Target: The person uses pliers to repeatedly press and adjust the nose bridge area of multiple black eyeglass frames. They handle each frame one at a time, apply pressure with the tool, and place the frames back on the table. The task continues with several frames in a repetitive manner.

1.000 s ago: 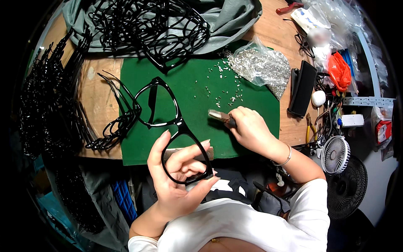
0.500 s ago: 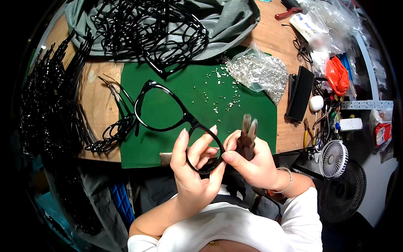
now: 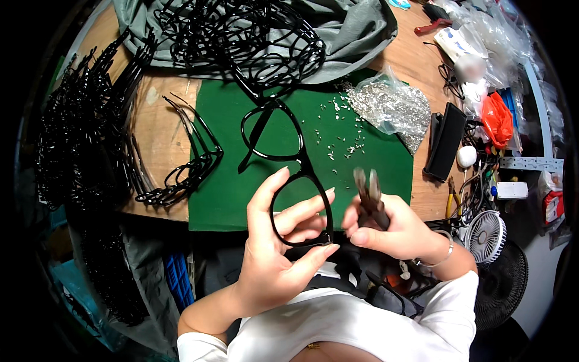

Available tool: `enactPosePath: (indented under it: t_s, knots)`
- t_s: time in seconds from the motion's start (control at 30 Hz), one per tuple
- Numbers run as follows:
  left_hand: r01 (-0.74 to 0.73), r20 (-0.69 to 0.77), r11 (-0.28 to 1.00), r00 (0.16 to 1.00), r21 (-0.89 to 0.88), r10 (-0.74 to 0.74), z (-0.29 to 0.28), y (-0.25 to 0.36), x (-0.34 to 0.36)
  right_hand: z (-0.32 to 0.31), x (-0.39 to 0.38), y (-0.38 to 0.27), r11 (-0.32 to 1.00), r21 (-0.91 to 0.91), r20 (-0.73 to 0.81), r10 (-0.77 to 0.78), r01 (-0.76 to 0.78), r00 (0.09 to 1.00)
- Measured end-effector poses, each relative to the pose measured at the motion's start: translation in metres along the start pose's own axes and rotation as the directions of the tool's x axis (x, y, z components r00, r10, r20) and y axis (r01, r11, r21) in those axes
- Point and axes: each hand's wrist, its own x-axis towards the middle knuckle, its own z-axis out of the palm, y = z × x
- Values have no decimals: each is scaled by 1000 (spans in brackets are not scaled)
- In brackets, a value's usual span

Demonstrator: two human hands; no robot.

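Note:
My left hand [image 3: 265, 259] grips a black eyeglass frame [image 3: 303, 165] by its nearer rim, thumb at the lower edge and fingers through and around the opening. The frame stands nearly lengthwise away from me, its other rim over the green mat [image 3: 386, 172]. A dark temple shows behind that far rim. To the right, my right hand [image 3: 395, 229] is closed around metal pliers [image 3: 373, 199], whose slightly blurred jaws point away from me. The pliers and the right fingers are apart from the frame.
Small silver pieces [image 3: 347, 152] lie scattered on the mat beside a clear bag [image 3: 392, 111] full of them. Black frames [image 3: 241, 42] are heaped on grey cloth; more black parts [image 3: 78, 133] pile up at left. A black case [image 3: 445, 142] and small fan [image 3: 485, 236] stand right.
My right hand with the pliers has moved away from the eyeglass frame's rim. The left hand has turned the frame more lengthwise, its far rim swinging right. The whole view has shifted slightly.

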Motion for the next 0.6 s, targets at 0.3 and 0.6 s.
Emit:
enactPosePath:
  t_s: [0.3, 0.6]
  knots:
    - [59, 18, 996, 998, -74, -58, -3, 3, 0, -3, 0, -22, 886, -464, 341, 176, 3, 923]
    - [114, 44, 987, 993, -111, -110, 0, 1, 1, 2, 0, -15, 716, -694, 202, 88, 79, 975]
